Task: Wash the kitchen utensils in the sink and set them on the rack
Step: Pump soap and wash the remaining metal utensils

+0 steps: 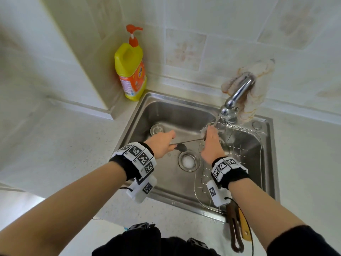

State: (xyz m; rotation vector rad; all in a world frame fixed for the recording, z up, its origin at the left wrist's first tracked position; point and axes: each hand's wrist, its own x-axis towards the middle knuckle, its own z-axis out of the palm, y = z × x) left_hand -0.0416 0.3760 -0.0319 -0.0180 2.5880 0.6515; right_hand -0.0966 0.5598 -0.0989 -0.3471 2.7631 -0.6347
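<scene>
holding a thin metal utensil [186,141] over the sink [166,109], the left grip [162,145] curls round 1 end while the right grip [212,145] closes on the other, under water running from the faucet [238,93]. a wire rack [243,143] sits in the sink's right half, 2 handles [234,230] jutting over its near edge. a yellow soap bottle [131,71] stands on the tabletop [73,145].

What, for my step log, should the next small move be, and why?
Probably rotate the utensil so its other side meets the stream: left hand grips one end, right hand holds the far end under the running tap. The rack can wait.
</scene>
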